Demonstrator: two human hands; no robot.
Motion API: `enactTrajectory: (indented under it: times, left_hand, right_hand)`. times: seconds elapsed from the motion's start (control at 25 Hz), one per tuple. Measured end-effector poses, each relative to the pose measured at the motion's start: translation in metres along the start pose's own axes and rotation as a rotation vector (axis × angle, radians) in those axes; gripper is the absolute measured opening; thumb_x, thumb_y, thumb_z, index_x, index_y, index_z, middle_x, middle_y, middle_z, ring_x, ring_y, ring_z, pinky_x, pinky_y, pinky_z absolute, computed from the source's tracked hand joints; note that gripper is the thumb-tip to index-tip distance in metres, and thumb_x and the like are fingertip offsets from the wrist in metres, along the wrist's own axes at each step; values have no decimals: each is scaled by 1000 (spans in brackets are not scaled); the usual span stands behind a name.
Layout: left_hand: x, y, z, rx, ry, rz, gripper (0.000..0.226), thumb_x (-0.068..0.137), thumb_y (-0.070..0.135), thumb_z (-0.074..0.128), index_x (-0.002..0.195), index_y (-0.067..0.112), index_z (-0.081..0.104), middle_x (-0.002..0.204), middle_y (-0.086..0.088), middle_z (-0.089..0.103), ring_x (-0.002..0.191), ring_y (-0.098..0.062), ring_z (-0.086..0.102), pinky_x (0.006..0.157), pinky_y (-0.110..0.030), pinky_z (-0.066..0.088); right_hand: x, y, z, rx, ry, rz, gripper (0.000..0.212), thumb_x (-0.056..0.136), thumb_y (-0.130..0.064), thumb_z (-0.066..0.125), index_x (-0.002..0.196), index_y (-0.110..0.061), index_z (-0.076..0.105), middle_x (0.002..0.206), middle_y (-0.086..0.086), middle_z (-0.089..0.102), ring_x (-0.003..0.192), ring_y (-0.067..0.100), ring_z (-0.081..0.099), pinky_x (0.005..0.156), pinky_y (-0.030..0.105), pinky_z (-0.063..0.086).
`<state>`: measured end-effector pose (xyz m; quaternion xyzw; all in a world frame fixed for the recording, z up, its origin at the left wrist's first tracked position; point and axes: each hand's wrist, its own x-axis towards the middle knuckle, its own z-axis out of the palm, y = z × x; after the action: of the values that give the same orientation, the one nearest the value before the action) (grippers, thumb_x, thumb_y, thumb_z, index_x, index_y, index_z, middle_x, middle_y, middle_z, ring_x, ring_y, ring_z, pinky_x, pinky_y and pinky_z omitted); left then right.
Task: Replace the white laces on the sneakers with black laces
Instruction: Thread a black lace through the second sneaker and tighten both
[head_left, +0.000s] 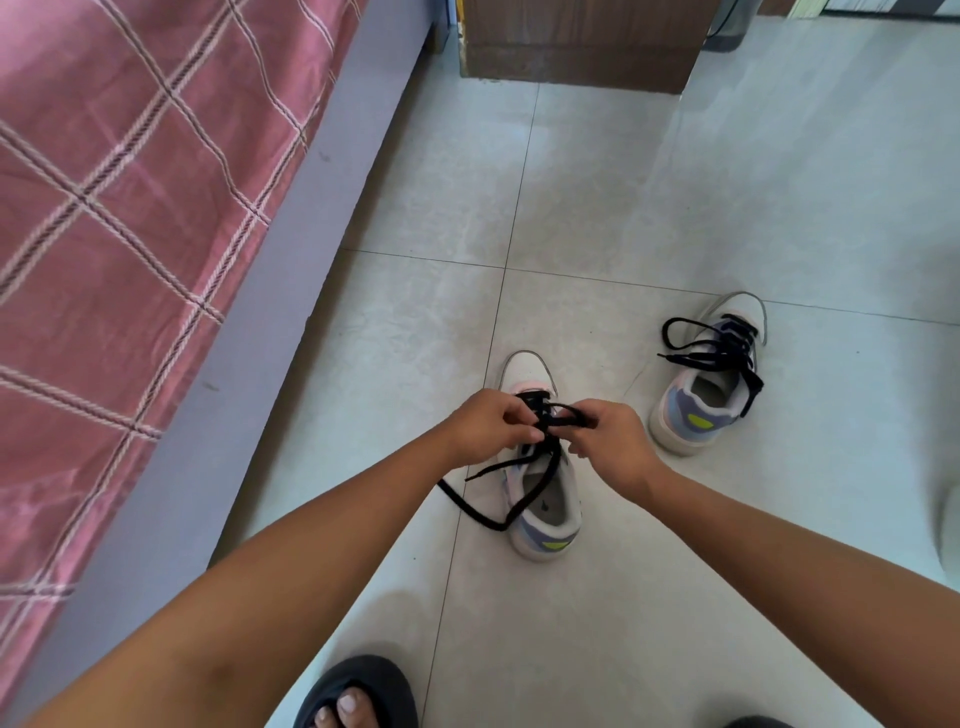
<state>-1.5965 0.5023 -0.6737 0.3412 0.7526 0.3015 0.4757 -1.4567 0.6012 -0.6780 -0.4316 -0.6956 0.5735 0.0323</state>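
Note:
A white sneaker (550, 514) with a lilac heel stands on the tiled floor in front of me, toe pointing away. A black lace (524, 501) runs through its eyelets, and its loose ends trail left onto the floor. My left hand (488, 423) pinches the lace over the tongue. My right hand (613, 441) pinches another part of the same lace just to the right. A second sneaker (701, 410) stands further right, threaded with a black lace (711, 340) whose loops hang loose to its left. No white laces are in view.
A bed (130, 208) with a pink checked cover and grey frame runs along the left. A brown cardboard box (582, 47) stands at the far end of the floor. My foot in a black slipper (358, 691) is at the bottom edge.

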Motion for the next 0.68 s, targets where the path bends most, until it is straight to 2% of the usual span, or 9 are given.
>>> enactTrajectory:
  times: [0.08, 0.16, 0.24, 0.32, 0.44, 0.48, 0.52, 0.6, 0.68]
  left_hand:
    - [1, -3, -6, 230, 53, 83, 5, 87, 18, 65, 88, 14, 68, 82, 4, 58, 74, -5, 53, 69, -17, 40]
    - [4, -7, -13, 612, 70, 172, 16, 93, 19, 55, 100, 11, 67, 98, -2, 56, 88, -16, 55, 75, -25, 43]
    - [9, -12, -17, 874, 108, 175, 21, 96, 16, 45, 106, 7, 62, 107, -7, 55, 94, -24, 56, 74, -32, 43]
    - [11, -13, -15, 825, 171, 94, 20, 95, 12, 46, 102, 3, 62, 105, -11, 58, 93, -28, 58, 72, -33, 43]
    - [16, -5, -6, 174, 279, -126, 10, 89, 5, 55, 82, 5, 62, 83, -14, 64, 71, -23, 62, 58, -27, 50]
    - [15, -3, -4, 33, 328, -168, 10, 88, 4, 55, 80, 8, 59, 81, -11, 63, 66, -20, 61, 54, -24, 49]
    - [14, -3, -6, 48, 342, -174, 8, 89, 4, 54, 83, 8, 58, 85, -10, 63, 70, -21, 61, 55, -23, 48]
    - [13, -7, -10, 456, 314, -114, 14, 89, 2, 50, 101, 6, 56, 101, -10, 60, 87, -26, 59, 64, -28, 42]
    - [9, -7, -9, 786, 267, -133, 24, 88, -3, 47, 110, 5, 49, 104, -9, 55, 92, -27, 57, 63, -29, 36]
  right_hand:
    - [-6, 0, -10, 27, -24, 17, 32, 83, 11, 57, 73, -19, 66, 57, -4, 60, 46, 7, 49, 44, 15, 38]
    - [-16, 3, -20, 66, -76, 20, 18, 86, 3, 61, 75, -10, 67, 53, 1, 58, 38, 7, 43, 41, 18, 36]
    - [-28, 6, -25, 148, -121, 59, 11, 87, -6, 64, 76, -6, 67, 56, 9, 57, 37, 10, 42, 43, 21, 37]
    - [-30, 8, -27, 219, -146, 114, 10, 88, -8, 63, 80, -3, 67, 59, 10, 58, 39, 11, 44, 44, 22, 39]
    - [-27, 9, -27, 310, -184, 183, 13, 95, -12, 53, 93, -3, 62, 65, 10, 62, 45, 12, 49, 49, 23, 42]
    - [-27, 11, -27, 333, -183, 196, 12, 96, -13, 50, 95, -5, 58, 67, 10, 63, 46, 12, 50, 50, 24, 43]
    - [-28, 13, -28, 327, -184, 201, 9, 97, -13, 49, 93, -6, 55, 67, 11, 64, 46, 12, 52, 50, 24, 43]
    - [-33, 16, -28, 271, -203, 194, 11, 97, -13, 50, 88, -7, 50, 67, 12, 64, 45, 12, 52, 49, 24, 44]
    - [-36, 17, -26, 240, -210, 189, 12, 96, -12, 51, 86, -6, 50, 67, 12, 64, 45, 12, 53, 47, 23, 44]
